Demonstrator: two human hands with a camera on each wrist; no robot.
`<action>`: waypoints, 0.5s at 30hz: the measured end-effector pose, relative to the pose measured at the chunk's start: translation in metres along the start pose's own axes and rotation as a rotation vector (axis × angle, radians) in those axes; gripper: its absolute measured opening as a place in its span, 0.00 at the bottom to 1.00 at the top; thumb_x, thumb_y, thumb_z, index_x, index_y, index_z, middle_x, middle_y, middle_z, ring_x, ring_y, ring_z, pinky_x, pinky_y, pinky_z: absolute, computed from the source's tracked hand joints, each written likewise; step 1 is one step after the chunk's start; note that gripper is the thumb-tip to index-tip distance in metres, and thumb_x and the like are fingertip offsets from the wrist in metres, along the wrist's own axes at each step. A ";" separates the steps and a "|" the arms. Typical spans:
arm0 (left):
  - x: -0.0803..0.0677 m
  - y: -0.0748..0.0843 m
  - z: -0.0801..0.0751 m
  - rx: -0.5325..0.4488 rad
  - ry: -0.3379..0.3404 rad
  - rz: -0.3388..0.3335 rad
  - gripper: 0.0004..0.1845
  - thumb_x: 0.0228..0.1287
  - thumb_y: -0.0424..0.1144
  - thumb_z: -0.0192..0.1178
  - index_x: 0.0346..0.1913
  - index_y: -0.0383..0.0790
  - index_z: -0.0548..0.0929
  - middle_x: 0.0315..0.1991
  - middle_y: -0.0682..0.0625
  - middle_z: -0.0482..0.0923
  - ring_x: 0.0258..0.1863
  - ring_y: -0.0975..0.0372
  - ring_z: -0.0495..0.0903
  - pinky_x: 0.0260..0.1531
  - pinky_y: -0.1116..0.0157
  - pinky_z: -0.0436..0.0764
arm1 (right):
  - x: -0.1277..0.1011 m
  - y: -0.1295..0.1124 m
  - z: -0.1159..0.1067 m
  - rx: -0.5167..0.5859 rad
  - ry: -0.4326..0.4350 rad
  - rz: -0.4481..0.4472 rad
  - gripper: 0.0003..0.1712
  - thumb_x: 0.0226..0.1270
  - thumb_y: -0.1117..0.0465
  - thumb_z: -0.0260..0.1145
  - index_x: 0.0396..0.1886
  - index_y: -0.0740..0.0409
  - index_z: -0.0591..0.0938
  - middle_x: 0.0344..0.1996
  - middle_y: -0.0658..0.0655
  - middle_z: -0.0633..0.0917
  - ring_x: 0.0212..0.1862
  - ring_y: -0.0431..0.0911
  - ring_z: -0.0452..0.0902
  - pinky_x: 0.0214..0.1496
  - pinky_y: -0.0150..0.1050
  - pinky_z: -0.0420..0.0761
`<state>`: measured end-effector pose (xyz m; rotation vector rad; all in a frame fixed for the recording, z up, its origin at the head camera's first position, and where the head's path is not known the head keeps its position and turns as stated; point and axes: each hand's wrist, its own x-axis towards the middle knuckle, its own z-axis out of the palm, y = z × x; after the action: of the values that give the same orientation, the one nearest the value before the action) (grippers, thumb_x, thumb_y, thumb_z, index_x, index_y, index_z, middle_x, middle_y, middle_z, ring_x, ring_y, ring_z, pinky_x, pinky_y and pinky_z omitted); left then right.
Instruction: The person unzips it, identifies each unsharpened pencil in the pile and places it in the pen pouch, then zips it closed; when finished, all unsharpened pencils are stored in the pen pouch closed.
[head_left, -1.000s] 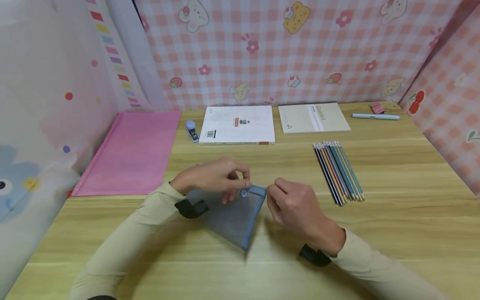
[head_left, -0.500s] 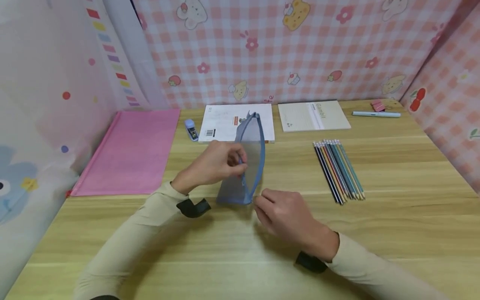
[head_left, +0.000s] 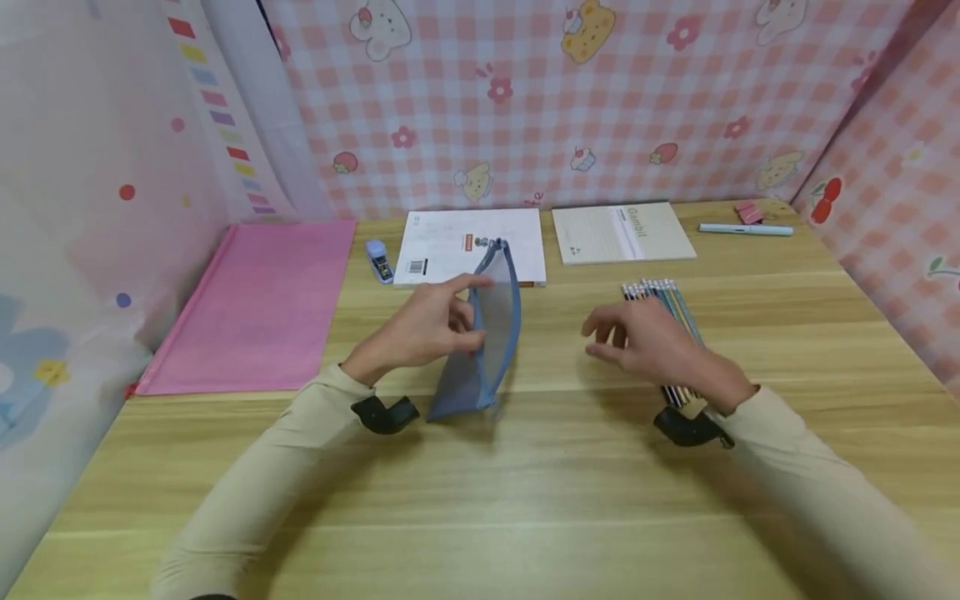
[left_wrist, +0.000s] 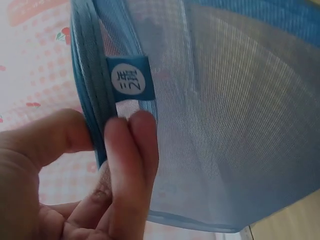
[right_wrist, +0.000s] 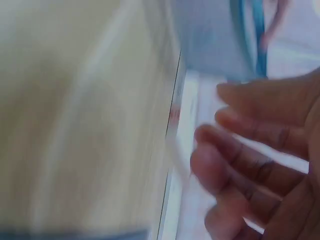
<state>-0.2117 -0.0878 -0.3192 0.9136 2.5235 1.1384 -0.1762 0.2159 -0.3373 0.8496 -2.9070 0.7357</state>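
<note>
The left hand (head_left: 431,329) pinches the blue mesh pouch (head_left: 483,333) by its bound edge, thumb on one side and fingers (left_wrist: 127,150) on the other, holding it upright with its lower corner on the wooden desk (head_left: 525,500). The right hand (head_left: 648,346) hovers to the right of the pouch, apart from it, fingers loosely spread and holding nothing; it sits over the near end of the row of pencils (head_left: 663,304).

Taking the pouch as the marker: the biggest thing nearby is the pink folder (head_left: 255,304), lying flat well to its left against the curtain wall. Just behind the pouch lies a white book (head_left: 457,246), and right of that, still behind the pouch, a cream notebook (head_left: 622,233). The pencils lie side by side on the desk to the pouch's right, partly covered by the right hand. Farther off to the right and back is a pale blue pen (head_left: 746,229), with a small pink clip (head_left: 748,213) just behind it. A small blue stapler (head_left: 379,260) sits behind and left of the pouch, between the folder and the white book.
</note>
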 end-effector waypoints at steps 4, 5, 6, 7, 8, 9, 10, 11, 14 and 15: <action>-0.001 -0.004 0.000 -0.108 -0.014 -0.011 0.39 0.57 0.29 0.64 0.73 0.41 0.66 0.26 0.48 0.81 0.26 0.63 0.81 0.32 0.68 0.81 | 0.006 0.036 -0.016 -0.121 -0.012 0.115 0.05 0.59 0.66 0.72 0.36 0.61 0.88 0.26 0.54 0.87 0.29 0.42 0.80 0.33 0.38 0.78; -0.001 -0.005 0.000 -0.132 -0.017 -0.010 0.39 0.56 0.28 0.63 0.73 0.41 0.66 0.28 0.48 0.79 0.25 0.63 0.79 0.31 0.68 0.79 | 0.007 0.043 -0.017 -0.136 -0.025 0.132 0.04 0.58 0.66 0.72 0.34 0.61 0.88 0.25 0.54 0.87 0.30 0.43 0.80 0.34 0.39 0.78; -0.001 -0.006 0.000 -0.152 -0.020 -0.007 0.39 0.56 0.28 0.63 0.73 0.42 0.66 0.29 0.48 0.77 0.24 0.63 0.77 0.30 0.68 0.77 | 0.008 0.048 -0.018 -0.151 -0.037 0.145 0.03 0.57 0.66 0.73 0.33 0.60 0.88 0.25 0.54 0.87 0.30 0.44 0.80 0.35 0.39 0.78; 0.000 -0.008 0.000 -0.170 -0.022 -0.007 0.39 0.55 0.27 0.63 0.73 0.42 0.67 0.30 0.48 0.75 0.23 0.63 0.75 0.29 0.69 0.76 | 0.008 0.053 -0.018 -0.154 -0.050 0.157 0.03 0.57 0.66 0.73 0.32 0.59 0.88 0.25 0.54 0.86 0.30 0.44 0.80 0.35 0.40 0.78; 0.000 -0.008 0.000 -0.189 -0.025 -0.007 0.39 0.55 0.27 0.63 0.73 0.42 0.67 0.31 0.48 0.73 0.23 0.63 0.74 0.28 0.69 0.75 | 0.008 0.057 -0.017 -0.154 -0.065 0.167 0.03 0.56 0.66 0.73 0.31 0.58 0.88 0.25 0.53 0.87 0.30 0.44 0.80 0.35 0.40 0.78; 0.000 -0.009 0.000 -0.200 -0.028 -0.006 0.39 0.54 0.26 0.63 0.73 0.42 0.67 0.33 0.48 0.72 0.23 0.63 0.75 0.28 0.69 0.75 | 0.008 0.060 -0.016 -0.150 -0.080 0.178 0.03 0.55 0.65 0.74 0.30 0.57 0.88 0.25 0.53 0.87 0.30 0.44 0.80 0.35 0.40 0.79; 0.000 -0.009 0.000 -0.207 -0.029 -0.005 0.39 0.54 0.26 0.63 0.73 0.41 0.67 0.33 0.48 0.71 0.24 0.63 0.75 0.28 0.69 0.76 | 0.008 0.063 -0.015 -0.150 -0.091 0.183 0.04 0.54 0.65 0.75 0.30 0.57 0.88 0.24 0.53 0.87 0.30 0.43 0.81 0.36 0.40 0.79; 0.000 -0.009 0.000 -0.209 -0.028 -0.004 0.39 0.55 0.26 0.63 0.72 0.41 0.68 0.34 0.48 0.71 0.24 0.63 0.76 0.28 0.70 0.76 | 0.008 0.065 -0.014 -0.148 -0.098 0.186 0.05 0.53 0.65 0.75 0.30 0.57 0.88 0.24 0.53 0.87 0.30 0.43 0.81 0.36 0.41 0.79; 0.000 -0.008 0.000 -0.206 -0.024 -0.003 0.38 0.55 0.25 0.63 0.72 0.41 0.68 0.34 0.48 0.72 0.24 0.62 0.77 0.28 0.70 0.76 | 0.009 0.069 -0.010 -0.156 -0.110 0.179 0.07 0.51 0.66 0.75 0.32 0.57 0.88 0.25 0.53 0.88 0.31 0.43 0.82 0.37 0.42 0.81; 0.000 -0.008 0.000 -0.201 -0.024 -0.003 0.38 0.55 0.25 0.63 0.72 0.40 0.68 0.33 0.48 0.72 0.24 0.63 0.77 0.28 0.70 0.77 | 0.010 0.069 -0.009 -0.162 -0.110 0.172 0.07 0.50 0.65 0.75 0.32 0.57 0.88 0.25 0.53 0.88 0.31 0.43 0.82 0.38 0.43 0.81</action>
<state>-0.2155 -0.0921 -0.3250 0.8648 2.3377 1.3421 -0.2208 0.2660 -0.3576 0.6502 -3.1144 0.4654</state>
